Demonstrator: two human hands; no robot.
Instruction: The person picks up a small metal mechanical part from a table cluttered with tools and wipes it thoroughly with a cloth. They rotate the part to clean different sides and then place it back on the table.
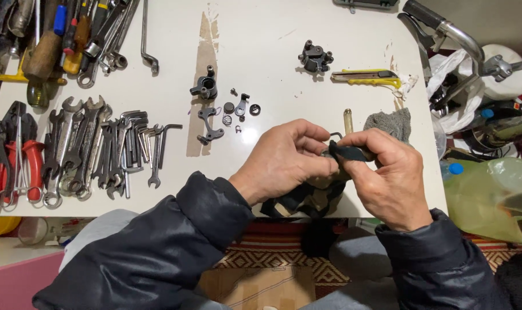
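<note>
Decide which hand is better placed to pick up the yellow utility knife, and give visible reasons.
Probably the right hand: the yellow utility knife lies on its side of the table, straight ahead. The left hand would have to reach across.

bright, even, sharp; soft shadows

Yellow utility knife (367,77) — red-handled pliers (34,163) — seemingly black strap (347,152).

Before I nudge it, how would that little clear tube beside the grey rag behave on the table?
The clear tube looks round and lies on its side, so it would probably roll. It seems small and light. If glass, likely fragile; the material can't be told.
</note>
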